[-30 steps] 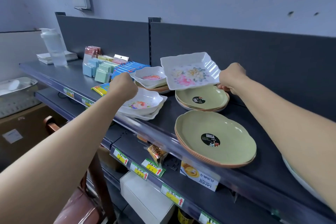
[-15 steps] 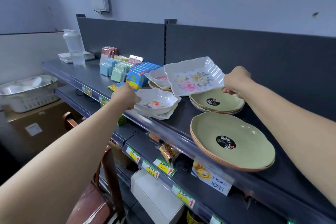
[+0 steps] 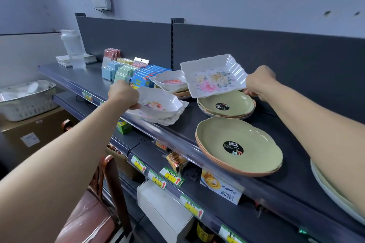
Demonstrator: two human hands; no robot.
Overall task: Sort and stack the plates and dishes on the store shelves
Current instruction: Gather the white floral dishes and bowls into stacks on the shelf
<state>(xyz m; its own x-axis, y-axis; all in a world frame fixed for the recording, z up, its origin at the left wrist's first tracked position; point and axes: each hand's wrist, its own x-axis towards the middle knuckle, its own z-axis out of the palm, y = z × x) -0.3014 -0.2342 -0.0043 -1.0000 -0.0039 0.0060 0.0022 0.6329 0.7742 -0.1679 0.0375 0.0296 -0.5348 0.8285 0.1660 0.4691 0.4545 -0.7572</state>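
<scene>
Shelf of dark metal runs across the view from far left to near right, with price tags along its clear front rail. At its far left end a clear bottle stands upright beside a flat white pad. Next come upright packs of pastel sponges and blue packets, set close together.

Left hand is closed on the near left rim of a white floral bowl, thumb below the rim and knuckles above. That bowl sits on a small pile of white dishes at the shelf's front edge; how many lie under it is hard to tell. Behind it, a second floral bowl tops another short pile that includes tan plates.

A square white floral dish is held tilted in the air, its right corner pinched by the right hand, fingers curled under and thumb on top. It hangs over the left part of a stack of green plates at the back of the shelf, and its left edge overlaps the second floral bowl.

Nearer the front, a larger green plate with a black sticker rests on an orange-rimmed one. At the far right, pale large plates are partly hidden by the right forearm.
</scene>
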